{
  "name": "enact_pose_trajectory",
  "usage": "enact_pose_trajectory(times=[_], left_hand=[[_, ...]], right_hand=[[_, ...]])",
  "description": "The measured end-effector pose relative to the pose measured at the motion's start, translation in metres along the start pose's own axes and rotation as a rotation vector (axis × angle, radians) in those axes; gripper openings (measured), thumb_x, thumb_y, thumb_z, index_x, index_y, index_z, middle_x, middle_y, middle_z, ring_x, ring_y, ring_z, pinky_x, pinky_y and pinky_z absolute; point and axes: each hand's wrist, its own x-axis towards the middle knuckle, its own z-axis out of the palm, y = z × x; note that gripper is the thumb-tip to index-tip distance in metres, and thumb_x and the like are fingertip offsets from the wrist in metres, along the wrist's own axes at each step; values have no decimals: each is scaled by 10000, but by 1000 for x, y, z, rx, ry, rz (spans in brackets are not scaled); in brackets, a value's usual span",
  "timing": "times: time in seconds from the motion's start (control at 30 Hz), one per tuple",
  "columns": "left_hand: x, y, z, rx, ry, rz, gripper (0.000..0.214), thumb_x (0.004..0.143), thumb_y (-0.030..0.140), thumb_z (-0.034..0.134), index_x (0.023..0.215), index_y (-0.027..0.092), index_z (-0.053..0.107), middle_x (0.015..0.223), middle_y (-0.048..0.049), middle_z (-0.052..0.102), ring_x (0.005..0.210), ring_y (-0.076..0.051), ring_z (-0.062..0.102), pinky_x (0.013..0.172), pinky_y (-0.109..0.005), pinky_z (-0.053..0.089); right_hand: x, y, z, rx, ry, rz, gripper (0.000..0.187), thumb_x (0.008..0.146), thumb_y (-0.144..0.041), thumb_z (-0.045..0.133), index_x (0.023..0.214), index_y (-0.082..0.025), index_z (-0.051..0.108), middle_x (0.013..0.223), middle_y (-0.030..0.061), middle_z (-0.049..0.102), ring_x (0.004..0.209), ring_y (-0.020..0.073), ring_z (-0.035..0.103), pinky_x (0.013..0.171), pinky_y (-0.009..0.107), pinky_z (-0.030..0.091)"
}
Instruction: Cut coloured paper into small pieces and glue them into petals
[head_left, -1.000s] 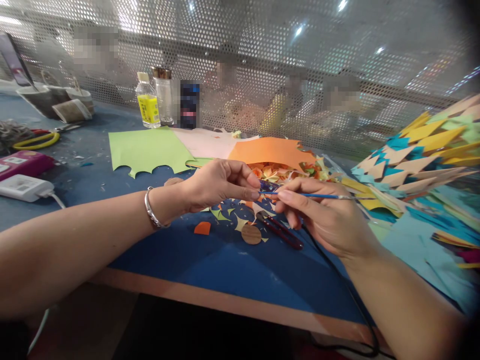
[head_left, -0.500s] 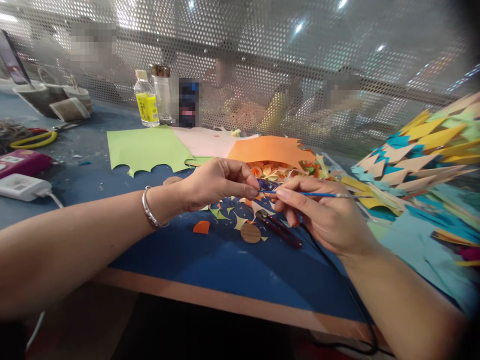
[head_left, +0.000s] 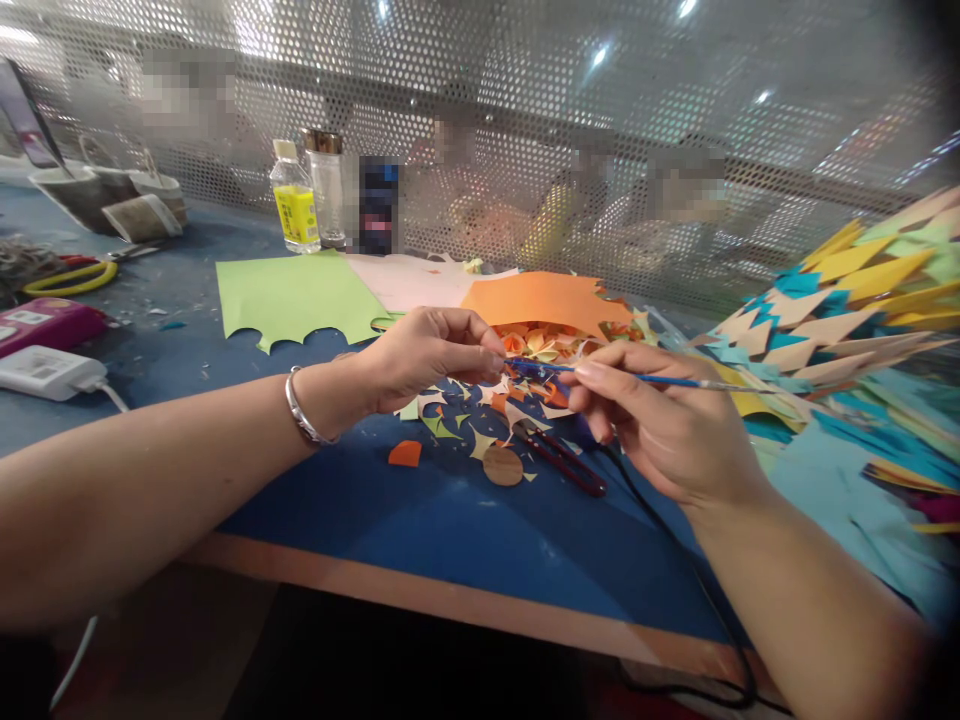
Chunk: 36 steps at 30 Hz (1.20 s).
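My left hand (head_left: 431,355) is pinched shut on a small blue paper piece (head_left: 525,368) above a scatter of paper scraps (head_left: 480,410). A silver bracelet (head_left: 300,410) circles that wrist. My right hand (head_left: 660,430) grips a thin blue stick (head_left: 660,380), whose tip meets the blue piece between my left fingertips. A small red pair of snips (head_left: 562,460) and a round wooden disc (head_left: 502,466) lie on the blue table (head_left: 450,520) just under my hands.
Green (head_left: 296,295), pink and orange paper sheets (head_left: 540,298) lie behind my hands. A heap of cut coloured paper (head_left: 847,330) fills the right. Yellow scissors (head_left: 71,278), a white power strip (head_left: 41,372), bottles (head_left: 296,205) and bowls stand at left. Other people sit behind the perforated screen.
Both hands have lifted slightly and shifted a little away from me. The stick's tip has slid left into the blue piece between my left fingers.
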Motion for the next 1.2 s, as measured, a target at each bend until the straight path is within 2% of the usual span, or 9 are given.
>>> enact_pose_trajectory(times=[0.13, 0.23, 0.43, 0.7, 0.9, 1.07, 1.2], left_hand=[[2, 1, -3, -64, 62, -97, 89, 765, 79, 691, 747, 119, 615, 698, -12, 671, 671, -117, 683, 687, -255, 514], [2, 2, -3, -115, 95, -145, 91, 784, 43, 664, 764, 114, 611, 703, -24, 684, 688, -127, 701, 731, -270, 528], [3, 1, -2, -170, 103, -169, 92, 794, 7, 644, 812, 97, 641, 749, -37, 707, 750, -137, 721, 796, -269, 537], [1, 2, -1, -152, 108, -207, 105, 800, 1, 640, 819, 103, 654, 732, -37, 703, 715, -134, 718, 746, -258, 548], [2, 0, -2, -118, 125, -171, 122, 768, -3, 677, 801, 107, 638, 724, -14, 685, 689, -132, 706, 762, -293, 545], [3, 1, 0, -122, 141, -176, 134, 742, -2, 696, 797, 106, 640, 729, -8, 685, 701, -122, 701, 727, -253, 529], [2, 2, 1, -143, 163, -166, 146, 721, -7, 707, 777, 112, 641, 711, 10, 672, 686, -92, 673, 758, -247, 520]], right_hand=[[1, 1, -3, -5, 95, -4, 172, 844, -234, 654, 678, -197, 681, 619, 1, 634, 389, 72, 497, 349, 218, 333], [2, 4, -5, -42, 116, -12, 186, 847, -227, 648, 665, -201, 677, 610, 0, 622, 395, 72, 491, 357, 221, 336], [0, 5, -6, -153, 77, -28, 221, 868, -263, 642, 657, -197, 659, 592, -5, 609, 397, 68, 483, 354, 213, 331], [-1, 3, -5, -214, 77, -40, 223, 866, -294, 651, 667, -193, 655, 599, -1, 619, 398, 68, 492, 357, 211, 348], [-1, 2, -5, -264, 44, -23, 230, 853, -322, 661, 662, -194, 652, 585, 2, 609, 392, 74, 493, 356, 217, 372], [-1, 1, -4, -279, -5, -14, 257, 850, -329, 655, 639, -188, 617, 581, -8, 596, 387, 63, 489, 357, 201, 371], [0, 1, -4, -365, -87, 18, 287, 853, -343, 643, 620, -179, 607, 568, -10, 591, 384, 59, 486, 365, 196, 360]])
